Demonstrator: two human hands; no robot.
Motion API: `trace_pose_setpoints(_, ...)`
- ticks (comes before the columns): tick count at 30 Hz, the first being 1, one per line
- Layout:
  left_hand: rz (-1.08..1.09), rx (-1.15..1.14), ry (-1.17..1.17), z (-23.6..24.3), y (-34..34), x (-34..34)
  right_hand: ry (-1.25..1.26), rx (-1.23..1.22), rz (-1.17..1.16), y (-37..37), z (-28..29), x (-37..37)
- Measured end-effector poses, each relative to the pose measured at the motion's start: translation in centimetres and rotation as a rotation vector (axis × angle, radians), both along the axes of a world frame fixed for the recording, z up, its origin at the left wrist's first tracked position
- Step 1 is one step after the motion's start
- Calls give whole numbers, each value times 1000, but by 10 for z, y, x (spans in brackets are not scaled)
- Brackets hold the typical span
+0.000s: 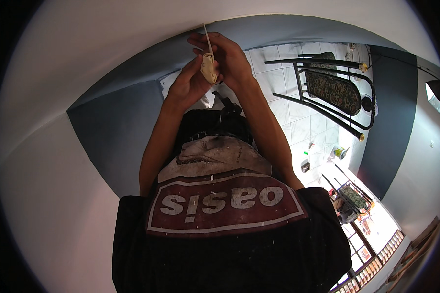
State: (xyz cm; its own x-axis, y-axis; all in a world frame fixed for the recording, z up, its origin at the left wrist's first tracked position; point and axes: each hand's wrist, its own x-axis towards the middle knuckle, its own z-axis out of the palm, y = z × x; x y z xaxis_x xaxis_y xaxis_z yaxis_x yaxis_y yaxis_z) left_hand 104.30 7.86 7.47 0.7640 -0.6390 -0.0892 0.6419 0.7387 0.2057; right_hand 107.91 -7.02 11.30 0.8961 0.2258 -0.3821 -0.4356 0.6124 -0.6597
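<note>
A cream roll of what looks like masking tape [209,69] is held in my left hand [182,89], whose thumb presses its left side while the fingers curl behind. From the roll a narrow tape strip [208,38] runs taut up to the wall, where the blue-grey paint [269,30] meets white. My right hand [232,61] is beside the roll and strip, with its fingers stretched leftward behind the strip. Whether its palm touches the roll I cannot tell.
To the right, a black metal-framed chair [330,88] with patterned padding lies on the white tiled floor [298,115]. Farther off are another patterned chair [353,196], a small yellow-green container [340,153] and a wooden railing [376,259]. A blue-grey wall [117,132] rises at the left.
</note>
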Motion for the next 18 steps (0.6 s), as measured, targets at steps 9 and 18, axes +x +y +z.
trace_pose_setpoints(9,-45,32,5,2,-8,-4,-8,18,-52,-6,3,-9)
trace_pose_setpoints(18,-78,63,-28,5,-17,-5,-1,22,-53,-19,2,-15)
